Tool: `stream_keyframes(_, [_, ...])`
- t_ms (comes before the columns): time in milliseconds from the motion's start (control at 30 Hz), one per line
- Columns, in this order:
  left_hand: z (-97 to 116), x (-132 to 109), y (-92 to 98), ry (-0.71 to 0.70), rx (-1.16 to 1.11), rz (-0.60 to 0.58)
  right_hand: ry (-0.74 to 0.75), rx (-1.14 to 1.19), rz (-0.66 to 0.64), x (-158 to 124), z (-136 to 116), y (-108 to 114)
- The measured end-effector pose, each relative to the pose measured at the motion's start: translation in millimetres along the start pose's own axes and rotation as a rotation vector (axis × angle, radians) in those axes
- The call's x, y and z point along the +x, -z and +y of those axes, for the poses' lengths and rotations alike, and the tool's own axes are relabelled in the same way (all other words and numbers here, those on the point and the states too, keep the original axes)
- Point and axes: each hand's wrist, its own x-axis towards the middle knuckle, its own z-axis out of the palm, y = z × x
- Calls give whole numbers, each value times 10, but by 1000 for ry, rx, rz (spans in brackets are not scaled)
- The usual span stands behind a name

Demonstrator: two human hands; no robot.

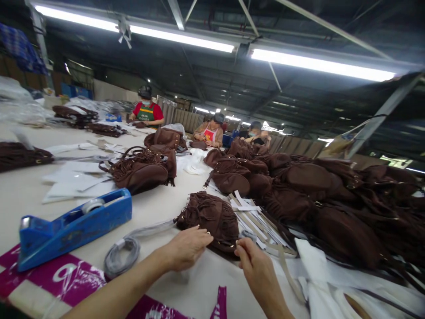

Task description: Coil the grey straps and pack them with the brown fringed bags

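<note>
At the far left of the pale table, a flattened dark brown bag lies near the edge of view. Nearer the wearer, a blue tape dispenser with a roll of tape in it stands slantwise, its near end over a purple printed sheet. Loose white sheets lie behind the dispenser. To its right sits a grey coil in a clear wrap, from which a wrapped strap runs to the left end of a brown fringed bag. Farther back, beyond another fringed bag, a co-worker in red sleeves and a green apron stands at the table.

The left hand comes in palm down, fingers stretched toward the near edge of the fringed bag, which lies flat in front of the person, between and just beyond the two hands. The right hand is at the bag's near right corner, fingers curled and thumb close to the forefinger; whether either hand actually grips the bag cannot be told from this angle.

Right of the bag, white and tan strips lie in a loose bundle. Beyond them a large heap of brown bags stretches to the right edge, with crumpled white material in front of it.
</note>
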Motion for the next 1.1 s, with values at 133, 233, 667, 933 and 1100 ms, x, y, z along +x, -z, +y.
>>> stream_keyframes(133, [-280,42,75,111,-57,143,210,-112,20,-33,86,-11])
stream_keyframes(233, [-450,64,116,115,105,26,349,-250,29,36,82,-97])
stream_keyframes(667, [-321,80,-2,209,106,349,259,-791,-65,379,-39,-420])
stream_keyframes(933, [-449,100,102,281,88,114,415,-801,68,299,211,-495])
stream_keyframes(1100, [-408,102,65,254,180,47,417,-828,76,296,230,-476])
